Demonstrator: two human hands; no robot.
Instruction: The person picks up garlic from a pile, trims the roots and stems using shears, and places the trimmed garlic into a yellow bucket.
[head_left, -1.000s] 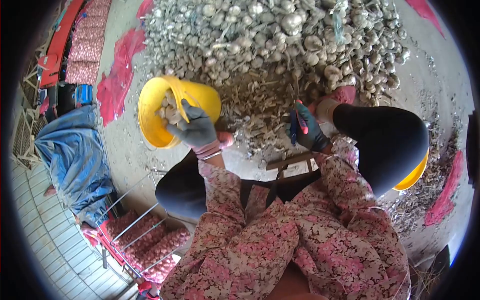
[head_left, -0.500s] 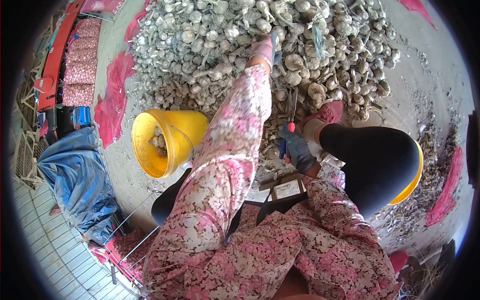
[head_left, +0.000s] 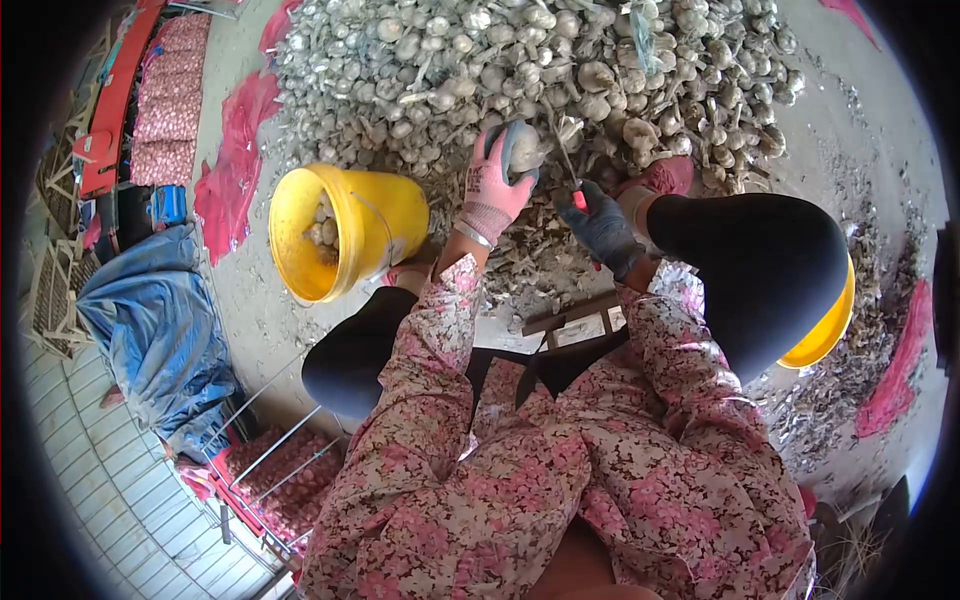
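In the head view my left hand (head_left: 492, 185), in a pink glove with dark fingertips, grips a pale garlic bulb (head_left: 527, 150). My right hand (head_left: 606, 228) wears a dark grey glove and is closed round the red handle of a pair of shears (head_left: 579, 199). Their blades point up toward the heap, just right of the bulb, close to its stem end. Directly beyond both hands lies a big heap of garlic (head_left: 440, 60), stems still on many bulbs. Dry trimmings (head_left: 520, 250) cover the ground beneath my hands.
A yellow bucket (head_left: 395, 215) lies tipped at left with some bulbs inside; another yellow bucket (head_left: 828, 325) shows behind my right knee. Pink netting (head_left: 235, 170), filled mesh sacks (head_left: 172, 100) and a blue tarp (head_left: 155, 330) stand farther left. A wooden frame (head_left: 575, 318) sits between my legs.
My left hand has drawn back from the heap toward me, now with a garlic bulb in it. My right hand and the shears have risen slightly toward that bulb.
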